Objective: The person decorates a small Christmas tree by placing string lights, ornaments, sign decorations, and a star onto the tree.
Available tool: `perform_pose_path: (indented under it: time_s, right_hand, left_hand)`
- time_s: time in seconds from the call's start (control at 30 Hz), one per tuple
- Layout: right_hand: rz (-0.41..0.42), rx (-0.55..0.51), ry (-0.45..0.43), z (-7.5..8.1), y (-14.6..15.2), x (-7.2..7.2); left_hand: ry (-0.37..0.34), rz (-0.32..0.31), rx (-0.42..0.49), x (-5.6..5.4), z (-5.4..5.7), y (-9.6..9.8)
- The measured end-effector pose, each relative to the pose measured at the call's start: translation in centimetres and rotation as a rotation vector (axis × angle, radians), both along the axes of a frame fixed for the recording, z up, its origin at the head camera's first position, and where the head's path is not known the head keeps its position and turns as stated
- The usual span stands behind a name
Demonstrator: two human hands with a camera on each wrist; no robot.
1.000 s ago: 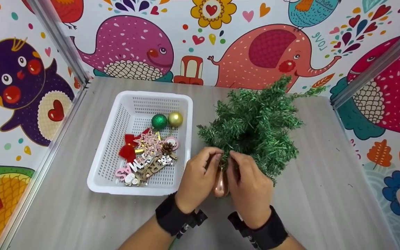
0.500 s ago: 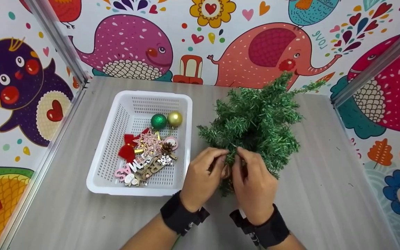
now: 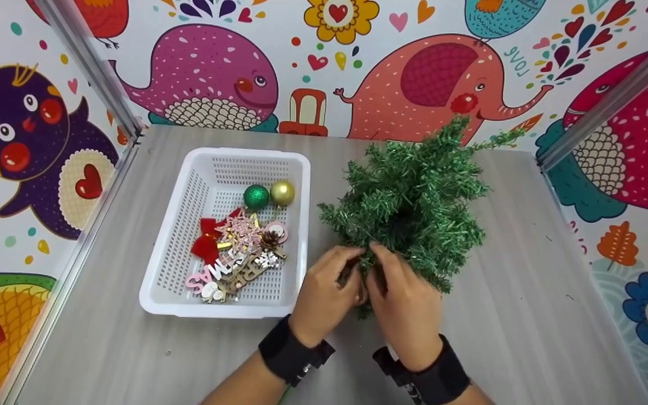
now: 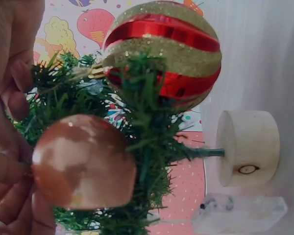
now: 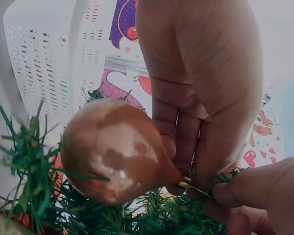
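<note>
Copper-coloured, glossy teardrop bauble [image 5: 117, 152] in among the branches of the green tinsel tree [image 3: 414, 191]! The right hand [image 3: 405, 306] pinches its thin gold cord [image 5: 198, 190]; the left hand [image 3: 324, 298] sits close alongside, grip hidden. Not secured yet, I'd judge. One red-and-gold striped ball [image 4: 161, 54] already hangs; the white plastic basket [image 3: 161, 308] holds plenty more ornaments [image 3: 239, 230]. Its rim crowds the left; bare grey worktop [image 3: 526, 292] stretches right.

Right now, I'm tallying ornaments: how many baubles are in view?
4: a green bauble and a gold bauble inside the white basket, plus a copper bauble and a striped bauble at the tree. The tree may hide others.
</note>
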State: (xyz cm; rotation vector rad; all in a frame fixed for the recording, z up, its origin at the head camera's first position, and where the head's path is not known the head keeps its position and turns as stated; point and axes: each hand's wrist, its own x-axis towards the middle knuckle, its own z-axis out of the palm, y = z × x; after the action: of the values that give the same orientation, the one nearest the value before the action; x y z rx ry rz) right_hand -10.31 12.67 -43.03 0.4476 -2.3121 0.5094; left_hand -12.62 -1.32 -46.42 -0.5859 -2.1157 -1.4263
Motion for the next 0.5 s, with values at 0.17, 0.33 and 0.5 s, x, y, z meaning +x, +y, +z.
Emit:
perform_pose_path:
  time_s: [0.17,0.33,0.5]
  right_hand:
    - [0.020,-0.004,-0.005,0.1,0.1,0.2]
    - [0.063,-0.032,0.027,0.4,0.3,0.6]
    - [0.077,-0.058,0.069,0.5,0.5,1.2]
  left_hand:
    - [0.034,0.022,-0.018,0.2,0.2,-0.1]
    - [0.053,0.039,-0.043,0.4,0.5,-0.3]
    - [0.053,0.047,-0.056,0.6,0.5,-0.5]
